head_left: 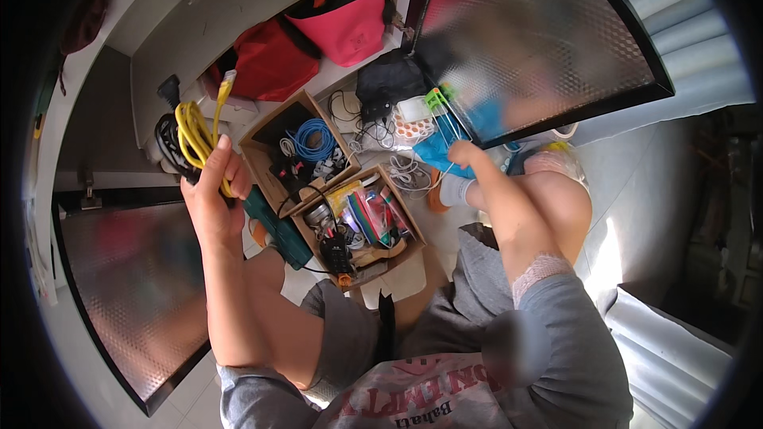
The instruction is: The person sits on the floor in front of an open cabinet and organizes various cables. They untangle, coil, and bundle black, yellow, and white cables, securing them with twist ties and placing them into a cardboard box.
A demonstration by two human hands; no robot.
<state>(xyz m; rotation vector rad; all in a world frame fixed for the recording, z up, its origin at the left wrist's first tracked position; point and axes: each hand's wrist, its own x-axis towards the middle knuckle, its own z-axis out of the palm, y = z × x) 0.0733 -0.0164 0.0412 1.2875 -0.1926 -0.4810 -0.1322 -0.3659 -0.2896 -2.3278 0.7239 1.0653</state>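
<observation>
My left hand [217,185], raised at the left, is closed around a coiled yellow network cable [192,131] and a bundled black power cord [169,140]. The cable's clear plug points up. My right hand [464,155] reaches down at the right beside a blue plastic bag [441,146], at the metal wires of a green-ended rack or hanger [438,100]; whether the fingers grip it is unclear. Between the hands, a cardboard box [247,142] holds a coiled blue cable [313,140]. A nearer cardboard box [420,237] contains pouches, tape rolls and a black power strip [337,253].
Two framed textured glass doors [554,42] [131,286] stand open at either side. Red [274,59] and pink [346,27] fabric bins sit in the cabinet. White cords [411,176], a black bag [390,80] and a dark green case [277,229] lie around the boxes.
</observation>
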